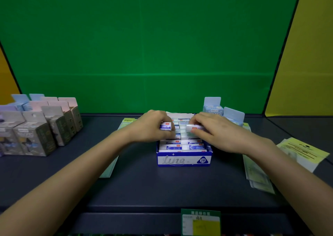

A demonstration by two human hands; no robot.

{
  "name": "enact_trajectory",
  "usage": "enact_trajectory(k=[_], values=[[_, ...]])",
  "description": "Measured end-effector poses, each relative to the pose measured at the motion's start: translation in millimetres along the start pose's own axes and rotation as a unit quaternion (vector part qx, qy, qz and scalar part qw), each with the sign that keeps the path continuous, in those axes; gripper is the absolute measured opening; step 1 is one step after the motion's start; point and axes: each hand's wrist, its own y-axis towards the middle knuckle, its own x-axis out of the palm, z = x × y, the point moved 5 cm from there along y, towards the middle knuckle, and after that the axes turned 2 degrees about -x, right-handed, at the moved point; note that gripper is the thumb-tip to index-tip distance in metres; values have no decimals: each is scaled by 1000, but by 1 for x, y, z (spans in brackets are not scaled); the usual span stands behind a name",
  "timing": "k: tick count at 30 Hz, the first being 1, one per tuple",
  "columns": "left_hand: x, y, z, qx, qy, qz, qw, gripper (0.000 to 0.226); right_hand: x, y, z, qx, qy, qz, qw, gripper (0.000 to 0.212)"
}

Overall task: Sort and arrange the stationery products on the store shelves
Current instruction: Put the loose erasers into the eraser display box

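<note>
On the dark shelf [144, 187], head view: an open blue-and-white display box [183, 160] marked "2B" stands at centre, front face toward the camera, filled with rows of white-and-blue erasers [183, 146]. Both hands work above its rear half. Left hand [150, 125]: fingers curled closed around one eraser [166, 126], held just above the rows. Right hand [214, 133]: fingers closed on a second eraser [193, 127], its white end pointing left toward the first; the two erasers are near each other but apart. Left of the box, a group of grey, pink and blue upright cartons [41, 125] stands. Behind the right hand, two light-blue cartons [213, 106] stand. Flat packets [302, 152] lie at right. A green price tag [201, 221] hangs on the shelf's front edge.
</note>
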Motion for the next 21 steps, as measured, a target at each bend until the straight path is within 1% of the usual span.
enact_trajectory(k=[2, 3, 5, 6, 8, 12, 15, 19, 21], values=[[-4, -4, 1, -7, -24, -25, 999, 23, 0, 1, -3, -13, -4, 5, 1000, 30], [-5, -6, 1, -18, -41, -43, 998, 26, 1, 1, -4, -18, -11, 9, 1000, 29], [-8, -9, 1, -35, -60, -71, 995, 45, 1, 3, -7, -27, -37, 18, 999, 30], [-9, -11, 1, -41, -61, -79, 994, 49, 2, 4, -9, -30, -51, 21, 998, 31], [-8, -13, 0, -50, -73, -89, 992, 44, 5, 5, -10, -26, -67, 19, 997, 33], [-5, -17, -6, -42, -82, -108, 990, 44, 10, 5, -8, -12, -74, 14, 997, 34], [-4, -18, -10, -35, -81, -111, 990, 30, 10, 6, -5, 3, -55, 28, 998, 37], [-5, -17, -11, -15, -100, -90, 991, 23, 9, 6, -3, 10, -34, 28, 999, 30], [-7, -16, -10, -9, -97, -76, 992, 24, 8, 6, -3, 6, -28, 24, 999, 23]])
